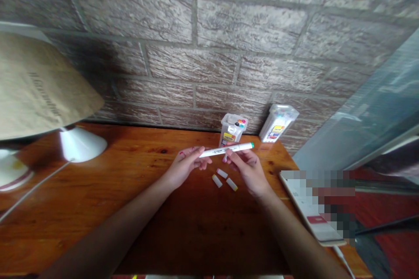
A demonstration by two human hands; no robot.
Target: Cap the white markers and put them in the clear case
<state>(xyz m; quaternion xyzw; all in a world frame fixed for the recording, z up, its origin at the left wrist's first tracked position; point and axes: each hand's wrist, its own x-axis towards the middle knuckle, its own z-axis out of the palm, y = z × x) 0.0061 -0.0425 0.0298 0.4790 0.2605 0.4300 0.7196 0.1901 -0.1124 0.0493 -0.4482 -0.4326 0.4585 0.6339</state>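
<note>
A white marker [216,151] with a green tip end lies nearly level between my two hands above the table. My left hand [188,163] pinches its left end between thumb and fingers. Around its right part my right hand [246,165] is closed, with the green end sticking out past the fingers. A small pinkish piece shows under the right fingers, too small to name. Below the hands, three loose marker caps lie on the wood: one with a pink end [222,173], one with a yellowish end [217,181] and one with a yellow end [232,184].
Just behind the hands stands an uncovered clear marker case [234,123] with several coloured markers. A second clear case [278,124] is by the brick wall. A lamp [83,144] with its cord stands left on the wooden table [137,174]; a partly blurred flat object [303,209] lies right.
</note>
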